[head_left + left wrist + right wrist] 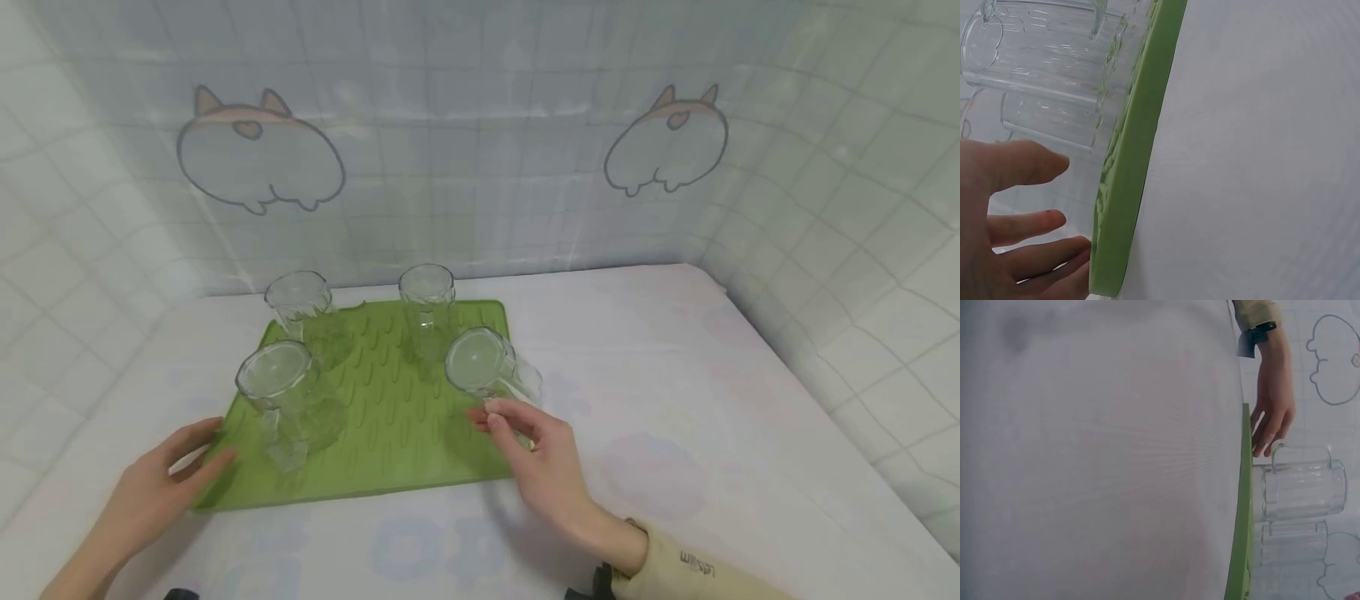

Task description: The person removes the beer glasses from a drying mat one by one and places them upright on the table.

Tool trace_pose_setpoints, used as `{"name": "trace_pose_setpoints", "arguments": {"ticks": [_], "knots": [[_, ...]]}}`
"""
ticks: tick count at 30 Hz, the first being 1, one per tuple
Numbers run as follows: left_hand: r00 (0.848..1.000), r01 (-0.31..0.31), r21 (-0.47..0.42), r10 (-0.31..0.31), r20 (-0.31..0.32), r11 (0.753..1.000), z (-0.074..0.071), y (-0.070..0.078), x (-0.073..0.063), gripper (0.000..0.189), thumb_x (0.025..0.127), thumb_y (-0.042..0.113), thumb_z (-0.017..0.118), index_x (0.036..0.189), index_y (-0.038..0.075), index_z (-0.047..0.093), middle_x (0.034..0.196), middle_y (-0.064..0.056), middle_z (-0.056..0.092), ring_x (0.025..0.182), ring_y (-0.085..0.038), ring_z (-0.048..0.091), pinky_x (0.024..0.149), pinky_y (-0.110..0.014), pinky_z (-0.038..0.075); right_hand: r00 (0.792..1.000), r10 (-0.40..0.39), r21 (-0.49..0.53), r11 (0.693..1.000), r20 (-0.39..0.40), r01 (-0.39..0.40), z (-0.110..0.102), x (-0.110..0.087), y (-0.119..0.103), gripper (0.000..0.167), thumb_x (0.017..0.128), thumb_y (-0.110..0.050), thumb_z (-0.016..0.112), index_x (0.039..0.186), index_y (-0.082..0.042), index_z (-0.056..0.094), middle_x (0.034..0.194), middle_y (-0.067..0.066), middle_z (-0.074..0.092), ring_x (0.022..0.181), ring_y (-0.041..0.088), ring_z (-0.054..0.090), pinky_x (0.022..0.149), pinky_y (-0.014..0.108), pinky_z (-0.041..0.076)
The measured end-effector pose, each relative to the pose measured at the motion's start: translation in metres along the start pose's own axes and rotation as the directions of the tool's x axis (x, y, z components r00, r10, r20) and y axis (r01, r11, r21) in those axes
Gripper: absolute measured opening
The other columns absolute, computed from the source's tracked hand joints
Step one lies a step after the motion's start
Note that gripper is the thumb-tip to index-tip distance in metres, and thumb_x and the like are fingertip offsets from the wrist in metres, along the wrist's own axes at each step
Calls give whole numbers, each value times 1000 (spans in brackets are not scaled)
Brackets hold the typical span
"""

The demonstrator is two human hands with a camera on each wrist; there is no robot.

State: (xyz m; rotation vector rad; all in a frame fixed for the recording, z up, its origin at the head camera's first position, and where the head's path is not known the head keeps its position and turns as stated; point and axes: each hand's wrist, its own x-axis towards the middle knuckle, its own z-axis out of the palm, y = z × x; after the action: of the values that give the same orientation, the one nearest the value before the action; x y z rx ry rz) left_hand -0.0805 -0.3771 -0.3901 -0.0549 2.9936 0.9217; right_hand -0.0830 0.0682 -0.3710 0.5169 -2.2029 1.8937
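Observation:
My right hand (543, 462) pinches with thumb and fingertips at the lower edge of a clear glass mug (477, 360). That mug leans over the right side of a green ridged drying mat (382, 417), handle to the right; the exact grip is hard to see through the glass. My left hand (161, 479) lies at the mat's left edge, thumb and fingers spread, fingertips against the edge in the left wrist view. Nearest to it stands another glass mug (276, 371), handle toward me. The right wrist view shows the left hand (1275, 403) beside mugs.
Two more glass mugs stand along the mat's back, one at the left (298, 296) and one near the middle (427, 292). A pale printed cloth (645, 375) covers the table. Behind hangs a grid-patterned curtain (480, 167) with cartoon animals.

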Motion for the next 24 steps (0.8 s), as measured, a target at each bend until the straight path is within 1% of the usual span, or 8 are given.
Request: {"name": "trace_pose_setpoints", "arguments": {"ticks": [3,6,9,11,13,16,20,24], "knots": [[1000,6,1,-6,-19,1000,1,1,-1,72,99,44,60,148,-4,38,142,-37,45,122,-54,48,69,5,42,1000,-29,-15,999,-7,29,-1,0,1,17,100,-12,61,113,-6,71,106,2,76,96,14,73,95,30,57],[999,3,-16,-4,-38,1000,1,0,-2,70,99,43,61,148,-3,40,141,-36,47,111,-11,63,68,3,44,998,-68,-41,997,-7,68,-1,0,1,17,99,-11,61,112,-6,71,106,1,77,93,13,73,92,31,58],[999,11,-25,-12,-43,1000,1,0,-3,69,99,43,61,148,-1,41,141,-36,47,93,23,44,68,1,46,996,-93,-64,994,-5,93,-2,0,2,17,99,-9,62,112,-6,72,105,1,77,90,12,73,88,31,60],[999,19,-21,-20,-38,1000,1,0,-3,69,99,44,61,148,0,41,141,-36,47,98,16,55,67,-1,46,995,-104,-74,992,-6,104,-2,0,2,17,98,-8,62,112,-6,72,104,1,77,89,11,73,86,30,60],[999,28,-10,-28,-32,1000,1,1,-3,70,99,45,60,149,0,40,142,-36,46,107,-10,67,66,-1,46,993,-115,-79,990,-8,114,-2,1,2,17,98,-7,62,112,-6,72,103,1,77,88,12,73,84,29,61],[999,30,4,-29,-36,1000,1,3,-3,69,99,44,60,149,0,40,142,-35,47,115,-38,63,67,0,46,991,-136,-80,988,-15,135,-2,1,3,17,97,-5,63,111,-5,73,102,3,77,86,13,73,80,28,62],[999,25,-9,-26,-38,1000,1,4,-2,69,99,43,60,148,-1,40,142,-37,46,116,-33,64,67,1,45,985,-168,-81,983,-29,165,-3,1,4,18,96,-2,63,110,-4,73,101,5,77,83,14,74,77,28,62],[998,33,-2,-33,-44,999,1,5,-3,68,99,43,60,148,-1,41,142,-36,46,118,-46,59,65,0,45,984,-179,-82,981,-27,176,-4,1,4,18,96,-1,63,110,-2,73,100,6,77,81,15,74,77,26,62]]}}
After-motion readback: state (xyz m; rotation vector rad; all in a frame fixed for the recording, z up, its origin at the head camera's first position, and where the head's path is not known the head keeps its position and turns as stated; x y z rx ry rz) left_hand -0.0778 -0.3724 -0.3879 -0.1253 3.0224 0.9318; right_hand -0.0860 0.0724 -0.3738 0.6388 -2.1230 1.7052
